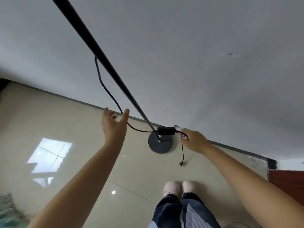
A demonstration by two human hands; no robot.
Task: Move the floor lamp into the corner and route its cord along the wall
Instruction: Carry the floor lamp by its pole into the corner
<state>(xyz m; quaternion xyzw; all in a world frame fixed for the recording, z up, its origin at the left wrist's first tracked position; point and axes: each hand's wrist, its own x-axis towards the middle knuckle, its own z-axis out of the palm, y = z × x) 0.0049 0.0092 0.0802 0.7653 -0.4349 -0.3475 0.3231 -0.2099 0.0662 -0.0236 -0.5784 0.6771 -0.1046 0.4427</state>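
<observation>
The floor lamp's thin black pole (105, 61) rises from a round dark base (160, 144) that stands on the tiled floor close to the grey wall. A black cord (105, 89) leaves the pole high up and hangs down in a loop past my left hand (114, 127), which is open, palm up, with the cord running between thumb and fingers. The cord goes on to a black adapter box (166, 131) above the base. My right hand (193, 141) pinches the cord just right of the box. The plug end (181, 163) dangles below it.
A dark skirting strip (233, 148) runs along the foot of the wall. A red-brown panel (287, 182) stands at the right edge. My feet in pale slippers (180, 188) are just in front of the base. Blurred teal fabric (8, 211) lies at bottom left.
</observation>
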